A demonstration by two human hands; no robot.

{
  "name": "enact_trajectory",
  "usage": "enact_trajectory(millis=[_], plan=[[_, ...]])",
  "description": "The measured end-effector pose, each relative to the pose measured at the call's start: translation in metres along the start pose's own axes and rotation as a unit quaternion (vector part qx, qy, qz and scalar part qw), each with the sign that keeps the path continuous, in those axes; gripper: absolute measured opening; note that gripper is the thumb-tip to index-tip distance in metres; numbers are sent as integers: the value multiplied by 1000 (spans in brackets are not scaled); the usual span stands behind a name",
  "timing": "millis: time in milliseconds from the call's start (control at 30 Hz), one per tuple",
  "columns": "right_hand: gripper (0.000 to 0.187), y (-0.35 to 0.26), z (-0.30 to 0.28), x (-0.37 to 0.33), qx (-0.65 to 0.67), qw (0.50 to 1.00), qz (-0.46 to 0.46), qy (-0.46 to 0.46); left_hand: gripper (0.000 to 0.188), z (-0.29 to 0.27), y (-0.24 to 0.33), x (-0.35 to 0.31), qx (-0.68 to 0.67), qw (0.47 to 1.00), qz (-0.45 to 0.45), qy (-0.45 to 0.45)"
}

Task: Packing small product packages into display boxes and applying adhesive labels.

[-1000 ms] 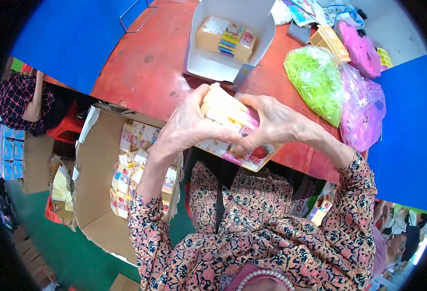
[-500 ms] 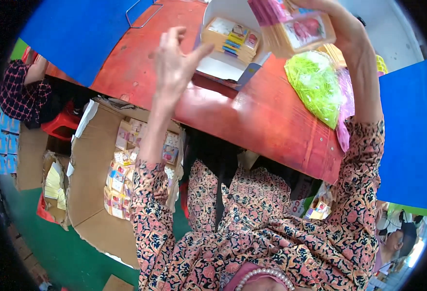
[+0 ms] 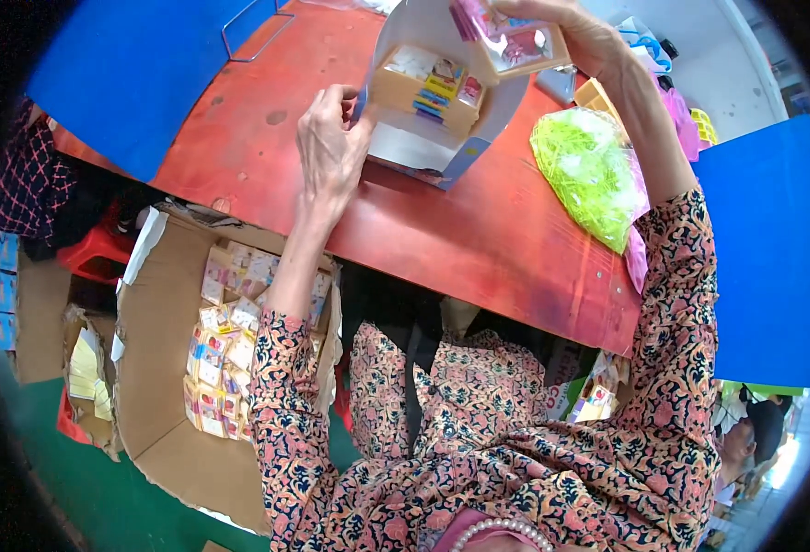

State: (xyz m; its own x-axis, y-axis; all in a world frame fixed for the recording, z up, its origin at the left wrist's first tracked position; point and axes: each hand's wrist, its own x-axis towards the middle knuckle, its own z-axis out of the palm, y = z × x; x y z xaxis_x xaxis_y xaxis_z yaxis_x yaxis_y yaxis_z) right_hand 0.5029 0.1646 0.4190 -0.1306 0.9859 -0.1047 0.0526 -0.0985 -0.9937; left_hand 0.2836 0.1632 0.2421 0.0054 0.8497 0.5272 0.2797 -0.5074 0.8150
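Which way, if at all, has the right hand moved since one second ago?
Yes: the right hand has moved forward, from beside the green bag's near end to beyond its far end.

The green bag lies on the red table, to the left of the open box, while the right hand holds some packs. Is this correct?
Not quite: in the head view, the green bag lies to the right of the open box, not to the left. It does lie on the red table, and the right hand does hold some packs.
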Motion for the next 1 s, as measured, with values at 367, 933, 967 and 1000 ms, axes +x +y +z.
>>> enact_trajectory(millis=[367,933,967,1000], plan=[[56,36,17,13,-237,937,156,-202,14,-6,12,-8,15,998,32,60],[48,64,19,33,-113,912,332,-213,30,-2,43,-55,-351,898,-265,-31],[48,65,14,32,-114,913,334,-207,34,11,37,-48,-460,828,-316,-60],[48,69,16,32,-78,912,347,-203,39,14,34,-40,-552,749,-358,-82]])
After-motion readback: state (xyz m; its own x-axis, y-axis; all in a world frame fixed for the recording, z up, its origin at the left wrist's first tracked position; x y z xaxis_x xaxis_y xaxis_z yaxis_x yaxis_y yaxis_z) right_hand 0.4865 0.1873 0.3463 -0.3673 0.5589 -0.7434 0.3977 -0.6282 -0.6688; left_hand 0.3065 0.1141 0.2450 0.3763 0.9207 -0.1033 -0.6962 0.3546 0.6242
